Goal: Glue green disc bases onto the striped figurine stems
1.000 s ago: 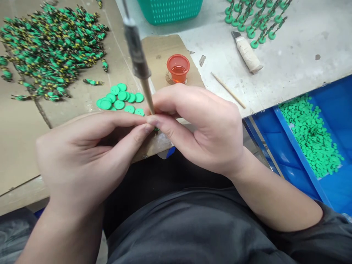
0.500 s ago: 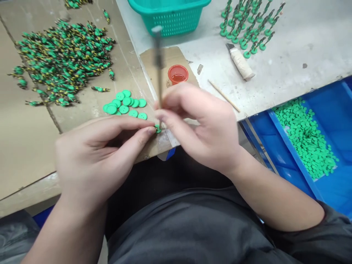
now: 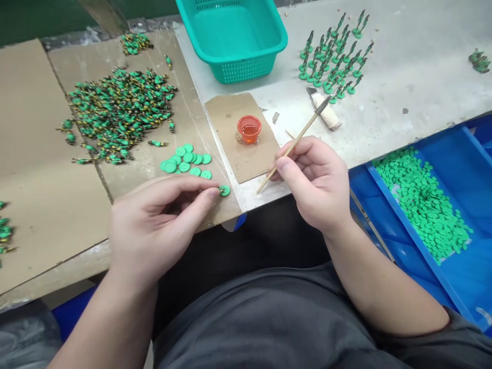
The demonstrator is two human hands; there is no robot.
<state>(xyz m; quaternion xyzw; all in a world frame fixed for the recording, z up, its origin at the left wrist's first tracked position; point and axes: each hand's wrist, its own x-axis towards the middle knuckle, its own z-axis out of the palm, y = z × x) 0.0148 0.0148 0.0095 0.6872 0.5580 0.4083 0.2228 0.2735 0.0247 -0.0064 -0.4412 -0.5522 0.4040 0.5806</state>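
My left hand [image 3: 165, 220] pinches a small figure, mostly hidden by the fingertips, with a green disc [image 3: 225, 190] at its end near the table's front edge. In my right hand [image 3: 315, 184] is a thin wooden stick [image 3: 302, 132] with a dark upper end; its pale lower tip points down at the white tabletop. Loose green discs [image 3: 184, 167] lie just beyond my left fingers. A red cup [image 3: 249, 129] of reddish liquid stands on a cardboard piece [image 3: 226, 118]. Farther left spreads a heap of green, yellow and dark figures [image 3: 123, 113].
A teal basket [image 3: 242, 69] stands at the back. Upright figures on green discs [image 3: 326, 66] stand back right, beside a wrapped cutter [image 3: 326, 113]. Below the table's right edge, a blue bin [image 3: 403, 220] holds many green discs [image 3: 426, 205].
My right hand has moved right, away from the disc by my left hand, and the stick now slants instead of standing upright. The view has shifted, showing more of the basket.
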